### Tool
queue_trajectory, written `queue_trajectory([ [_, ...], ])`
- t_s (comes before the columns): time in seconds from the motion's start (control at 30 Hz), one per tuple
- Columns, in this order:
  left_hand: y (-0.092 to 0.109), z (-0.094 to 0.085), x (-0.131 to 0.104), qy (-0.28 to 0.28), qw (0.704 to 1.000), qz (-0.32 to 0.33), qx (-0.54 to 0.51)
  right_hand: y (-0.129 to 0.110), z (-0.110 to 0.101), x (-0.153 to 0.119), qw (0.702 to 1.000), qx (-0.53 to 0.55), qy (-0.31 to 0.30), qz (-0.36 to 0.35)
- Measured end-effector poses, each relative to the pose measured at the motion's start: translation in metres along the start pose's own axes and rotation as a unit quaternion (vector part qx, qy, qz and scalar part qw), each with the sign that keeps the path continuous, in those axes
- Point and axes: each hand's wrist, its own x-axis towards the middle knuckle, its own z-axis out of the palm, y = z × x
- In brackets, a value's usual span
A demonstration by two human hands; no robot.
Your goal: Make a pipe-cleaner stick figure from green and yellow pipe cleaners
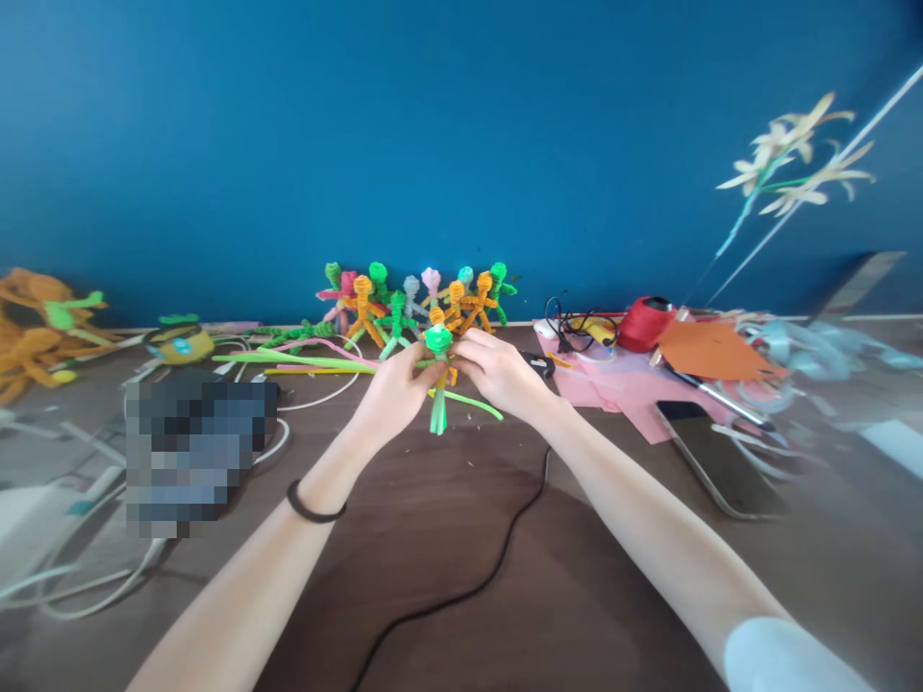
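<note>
Between my two hands, a small pipe-cleaner figure with a green coiled head (437, 339) is held upright above the brown table (447, 509). Green strands (438, 413) hang straight down below it, and a light green stem (472, 402) sticks out to the right. My left hand (395, 392) pinches the figure from the left side. From the right, my right hand (497, 373) has its fingers closed on it too. Long light green pipe cleaners (303, 360) stretch away to the left of my left hand. Several finished-looking figures (362, 303) in orange, green and pink stand behind, against the blue wall.
At the left are orange pipe-cleaner shapes (36, 336), a yellow roll (180, 344) and white cables. A black cable (497, 567) crosses the table in front. At the right lie a phone (713, 461), pink sheets (612, 384), red thread (645, 325) and an orange sheet (713, 351).
</note>
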Motion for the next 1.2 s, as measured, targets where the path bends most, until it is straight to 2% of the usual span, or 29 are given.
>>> queue_trajectory([
  [0.5, -0.002, 0.0, -0.001, -0.027, 0.992, 0.055, 0.108, 0.002, -0.003, 0.0, 0.994, 0.067, -0.062, 0.06],
  [0.8, -0.002, -0.001, -0.001, -0.032, 0.991, 0.064, 0.117, -0.003, -0.005, 0.001, 0.987, 0.097, -0.07, 0.11],
  [0.9, -0.003, -0.004, 0.001, -0.03, 0.994, 0.037, 0.102, -0.003, -0.005, 0.0, 0.985, 0.099, -0.084, 0.117],
  [1.0, -0.007, -0.007, 0.003, -0.056, 0.998, -0.027, 0.006, -0.004, -0.007, 0.001, 0.983, 0.107, -0.097, 0.116],
  [1.03, -0.009, -0.007, 0.004, -0.068, 0.996, -0.053, -0.037, -0.005, -0.008, 0.001, 0.982, 0.109, -0.101, 0.117],
  [1.13, -0.011, -0.006, 0.005, -0.057, 0.978, -0.135, -0.15, -0.007, -0.012, 0.002, 0.981, 0.108, -0.108, 0.123],
  [1.2, -0.01, -0.006, 0.005, -0.047, 0.966, -0.162, -0.195, -0.007, -0.013, 0.002, 0.98, 0.109, -0.106, 0.126],
])
